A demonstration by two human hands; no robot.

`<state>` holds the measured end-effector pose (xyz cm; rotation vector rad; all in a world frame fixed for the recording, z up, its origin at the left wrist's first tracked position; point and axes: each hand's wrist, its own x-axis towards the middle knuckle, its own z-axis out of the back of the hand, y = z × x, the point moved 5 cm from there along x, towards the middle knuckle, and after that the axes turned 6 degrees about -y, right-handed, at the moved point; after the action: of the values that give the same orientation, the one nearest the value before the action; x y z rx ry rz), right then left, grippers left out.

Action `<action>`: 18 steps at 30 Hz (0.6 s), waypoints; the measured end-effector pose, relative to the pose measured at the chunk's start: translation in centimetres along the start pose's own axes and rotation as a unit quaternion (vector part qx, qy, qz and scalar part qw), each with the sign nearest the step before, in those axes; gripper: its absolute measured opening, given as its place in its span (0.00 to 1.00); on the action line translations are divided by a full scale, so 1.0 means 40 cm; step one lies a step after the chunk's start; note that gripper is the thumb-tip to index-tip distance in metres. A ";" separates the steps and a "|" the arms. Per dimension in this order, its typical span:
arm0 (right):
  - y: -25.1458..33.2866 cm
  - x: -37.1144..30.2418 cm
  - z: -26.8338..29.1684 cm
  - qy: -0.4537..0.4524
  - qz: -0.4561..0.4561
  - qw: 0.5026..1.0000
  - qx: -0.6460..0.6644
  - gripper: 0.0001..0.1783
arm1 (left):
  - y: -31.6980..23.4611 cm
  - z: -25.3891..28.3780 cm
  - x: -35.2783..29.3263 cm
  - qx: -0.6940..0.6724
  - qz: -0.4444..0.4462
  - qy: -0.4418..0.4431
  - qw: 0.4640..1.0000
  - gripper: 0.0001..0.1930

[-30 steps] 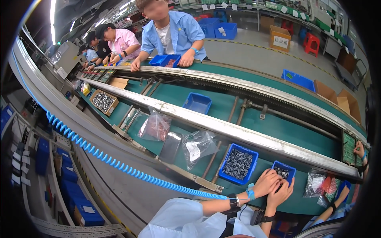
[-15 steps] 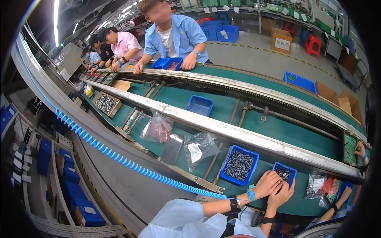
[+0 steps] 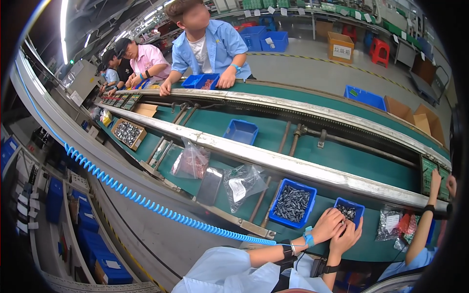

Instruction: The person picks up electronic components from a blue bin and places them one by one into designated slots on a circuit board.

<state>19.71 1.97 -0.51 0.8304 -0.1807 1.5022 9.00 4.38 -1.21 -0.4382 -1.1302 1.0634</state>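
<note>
Blue small bin (image 3: 350, 212) of dark parts on the green bench (image 3: 342, 161).
Both hands, left (image 3: 328, 225) and right (image 3: 348, 237), meet at its near edge, fingers curled; their grip cannot be told.

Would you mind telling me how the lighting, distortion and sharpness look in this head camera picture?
Head view: strong fisheye, so the metal rail and the blue coiled hose bow and the corners go black; a ceiling light glares at upper left; lighting on the green belt is even, shadows soft; the left hand and right hand at the small blue bin are fairly sharp.
</note>
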 end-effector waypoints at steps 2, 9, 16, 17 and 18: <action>0.001 0.002 0.000 0.000 -0.001 1.000 0.001 0.08 | -0.001 -0.002 0.002 -0.003 -0.003 -0.003 1.000 0.05; 0.005 0.003 0.001 -0.010 -0.003 1.000 0.008 0.08 | -0.007 0.001 0.002 0.004 -0.010 -0.013 1.000 0.05; 0.007 0.003 0.005 -0.013 -0.006 1.000 0.012 0.07 | -0.007 0.002 0.000 0.013 -0.020 -0.015 1.000 0.05; 0.008 0.003 0.004 -0.013 -0.004 1.000 0.013 0.07 | -0.006 0.002 -0.001 0.012 -0.020 -0.015 1.000 0.05; 0.009 0.006 0.003 -0.013 -0.002 1.000 0.014 0.07 | -0.006 0.002 -0.001 0.011 -0.018 -0.015 1.000 0.05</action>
<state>19.47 2.04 -0.13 0.8730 -0.1775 1.4936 9.03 4.24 -1.02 -0.3840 -1.1470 1.0527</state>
